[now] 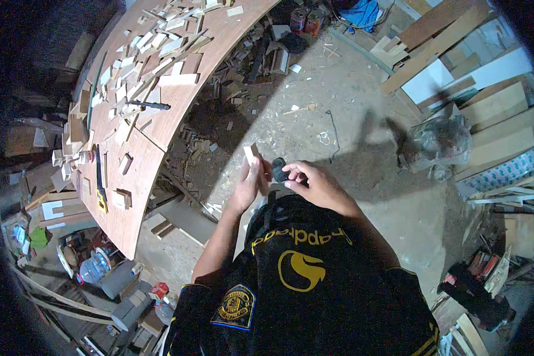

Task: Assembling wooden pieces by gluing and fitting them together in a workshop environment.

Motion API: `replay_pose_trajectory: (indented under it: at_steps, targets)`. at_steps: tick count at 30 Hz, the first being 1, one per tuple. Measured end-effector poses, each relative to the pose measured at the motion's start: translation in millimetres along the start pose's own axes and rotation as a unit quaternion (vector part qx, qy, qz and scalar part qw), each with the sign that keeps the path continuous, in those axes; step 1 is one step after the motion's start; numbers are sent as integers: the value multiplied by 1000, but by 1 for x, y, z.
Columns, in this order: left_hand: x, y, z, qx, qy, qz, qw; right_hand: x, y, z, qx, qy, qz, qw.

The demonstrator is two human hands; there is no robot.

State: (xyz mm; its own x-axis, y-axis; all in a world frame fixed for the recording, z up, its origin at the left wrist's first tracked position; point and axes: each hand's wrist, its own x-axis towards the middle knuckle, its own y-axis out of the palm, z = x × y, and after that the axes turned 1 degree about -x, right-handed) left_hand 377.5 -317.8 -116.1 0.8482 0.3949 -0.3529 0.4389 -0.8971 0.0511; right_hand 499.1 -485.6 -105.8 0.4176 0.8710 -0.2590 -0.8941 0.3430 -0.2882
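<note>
In front of my body, my left hand (248, 185) is closed around a small pale wooden block (252, 152), whose upper end sticks out past the fingers. Just to the right, my right hand (310, 183) has its fingers bent together at a small dark, rounded thing (279, 169). Its exact kind does not show. Little space separates the two hands, and both are off the table, over the floor.
A wooden table (137, 204) on the left carries many wood offcuts, a dark pen-like tool (149, 105) and a black-and-yellow tool (101, 188). Boards (492, 107) stack up at the right beside a clear plastic bag (442, 139). A water bottle (92, 268) sits lower left.
</note>
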Motion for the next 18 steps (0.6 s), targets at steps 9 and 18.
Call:
replay_pose_trajectory:
  at_steps: [9, 18]
  targets:
    - [-44, 92, -19, -57, 27, -33, 997, -54, -8, -30, -20, 2, -19, 1000]
    - [-89, 121, 19, -30, 18, -59, 998, -92, -11, -58, -1, 12, 135, 991]
